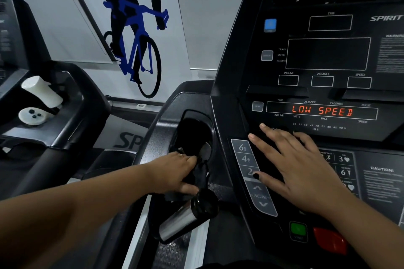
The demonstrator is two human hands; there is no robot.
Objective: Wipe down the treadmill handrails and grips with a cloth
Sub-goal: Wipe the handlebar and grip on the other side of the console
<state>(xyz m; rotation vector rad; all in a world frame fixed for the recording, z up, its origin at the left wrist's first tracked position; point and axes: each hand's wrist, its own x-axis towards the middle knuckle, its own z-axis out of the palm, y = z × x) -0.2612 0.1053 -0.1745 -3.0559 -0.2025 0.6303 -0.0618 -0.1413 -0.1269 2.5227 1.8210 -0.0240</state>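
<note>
My left hand [175, 173] grips a dark cloth [200, 173] at the front lip of the black cup holder [194, 129] on the treadmill's left side. Just below it a silver pulse grip [185, 218] with a black end sticks out at an angle. My right hand [293, 164] lies flat, fingers spread, on the black console [328, 54] beside the grey incline buttons [247, 159]. Nothing is in that hand. The left handrail [150, 129] curves up past the cup holder.
The display reads LOW SPEED [322, 111]. A green button [298, 230] and a red stop button [330, 239] sit at the console's lower edge. A second treadmill [72, 102] stands at left, with a white bottle [42, 91] and a white lid [32, 116] on its tray.
</note>
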